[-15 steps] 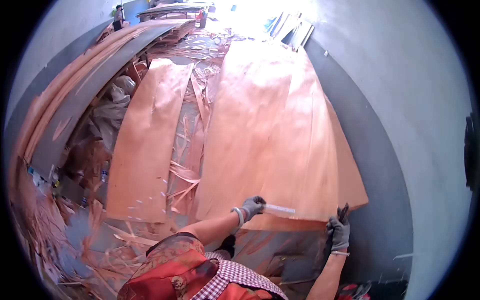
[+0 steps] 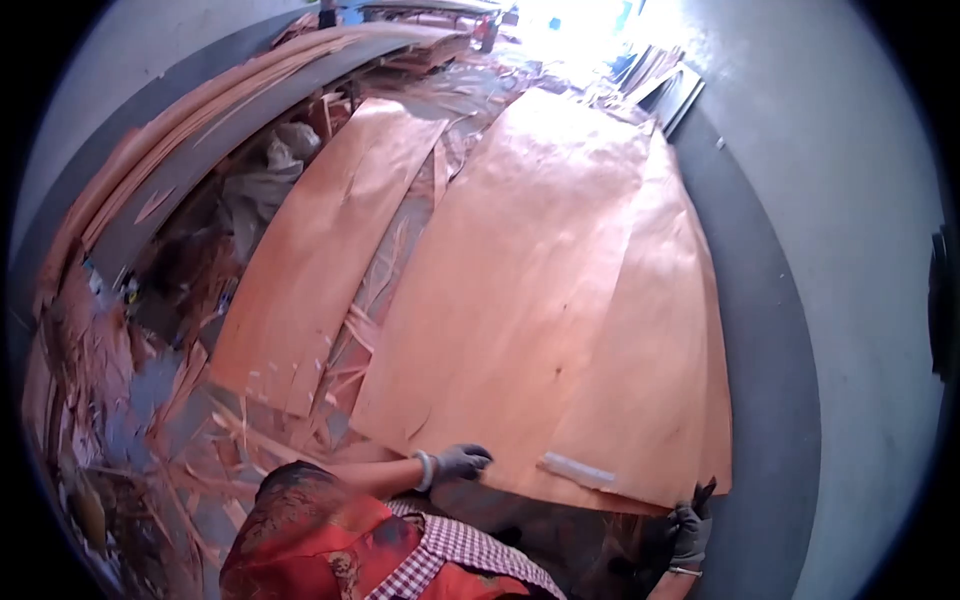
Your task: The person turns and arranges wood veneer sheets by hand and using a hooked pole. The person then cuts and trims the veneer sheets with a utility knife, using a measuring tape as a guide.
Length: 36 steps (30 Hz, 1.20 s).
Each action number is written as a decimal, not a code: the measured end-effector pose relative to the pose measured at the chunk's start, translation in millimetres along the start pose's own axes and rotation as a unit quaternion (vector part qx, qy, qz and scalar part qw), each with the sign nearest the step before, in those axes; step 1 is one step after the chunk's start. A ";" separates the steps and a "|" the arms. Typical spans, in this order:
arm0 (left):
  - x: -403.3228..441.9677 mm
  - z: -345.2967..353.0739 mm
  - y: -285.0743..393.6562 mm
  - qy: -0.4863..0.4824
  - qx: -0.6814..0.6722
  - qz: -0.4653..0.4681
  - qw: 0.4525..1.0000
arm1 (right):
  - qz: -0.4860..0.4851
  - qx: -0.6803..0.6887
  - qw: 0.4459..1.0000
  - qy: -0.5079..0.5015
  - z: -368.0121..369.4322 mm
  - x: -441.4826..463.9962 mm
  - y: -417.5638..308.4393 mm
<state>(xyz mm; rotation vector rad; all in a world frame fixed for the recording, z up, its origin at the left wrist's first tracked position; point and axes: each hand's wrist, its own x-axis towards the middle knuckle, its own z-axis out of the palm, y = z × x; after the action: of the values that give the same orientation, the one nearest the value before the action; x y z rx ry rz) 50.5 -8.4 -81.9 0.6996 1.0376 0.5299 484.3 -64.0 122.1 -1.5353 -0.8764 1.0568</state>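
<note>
R hand [image 2: 690,528] is clutching a small dark item [image 2: 705,492] by the near R corner of the big wood sheet [image 2: 500,320]; L hand [image 2: 460,462] is touching its near edge, can't tell if gripping. White strip [image 2: 577,469] is lying on it. Scraps [image 2: 362,328] are littering the floor [image 2: 407,218] btwn it & a narrower sheet [image 2: 305,260] on L. Two-tone wall [image 2: 840,300] is running along R, boards [image 2: 684,96] leaning at far end.

Daylight glare burns out the top centre-right, sheening the wide veneer sheet [image 2: 500,300]; fisheye distortion curves toward black corners.
</note>
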 end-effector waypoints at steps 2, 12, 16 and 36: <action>-10.5 -7.7 -32.3 0.101 -0.076 -0.025 0.992 | -0.008 0.015 1.000 -0.002 -38.2 24.4 4.3; -17.6 -46.1 -101.7 0.373 -0.431 0.048 0.820 | 0.030 -0.108 0.993 -0.035 -188.0 147.5 39.8; 20.5 -54.6 -121.2 0.390 -0.490 0.080 0.775 | -0.107 -0.138 0.984 -0.028 -225.9 203.7 142.6; 53.7 -34.5 -147.6 0.439 -0.351 0.070 0.824 | 0.144 -0.144 0.977 0.062 -160.0 200.7 154.5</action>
<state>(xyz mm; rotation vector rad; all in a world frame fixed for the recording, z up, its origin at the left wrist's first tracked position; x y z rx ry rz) 52.3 -61.0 -233.8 -0.1917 1.5016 1.3547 706.0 35.1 -53.3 -1.9958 -0.7591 1.0566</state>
